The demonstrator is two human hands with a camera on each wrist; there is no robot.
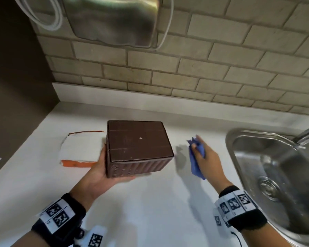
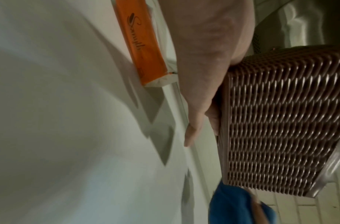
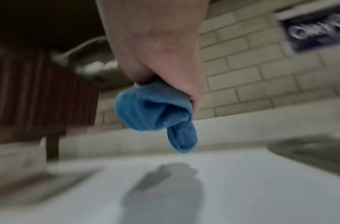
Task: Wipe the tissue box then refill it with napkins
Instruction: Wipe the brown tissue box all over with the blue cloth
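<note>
A brown tissue box [image 1: 138, 148] with woven-look sides [image 2: 280, 121] is lifted above the white counter, its flat panel facing up. My left hand [image 1: 103, 168] holds it from below and from its left side, thumb against the left wall. My right hand [image 1: 206, 157] hovers just right of the box and grips a bunched blue cloth [image 1: 195, 161], which also shows in the right wrist view as the cloth [image 3: 159, 113]. The cloth is clear of the box. An orange-and-white napkin pack [image 1: 78, 148] lies on the counter behind and left of the box, its label visible on the pack [image 2: 140, 45].
A steel sink [image 1: 275, 175] with a tap is sunk into the white counter [image 1: 150, 211] at the right. A tiled wall [image 1: 203, 77] runs along the back, with a metal dispenser [image 1: 114, 20] and white cable mounted above. A dark wall closes the left side.
</note>
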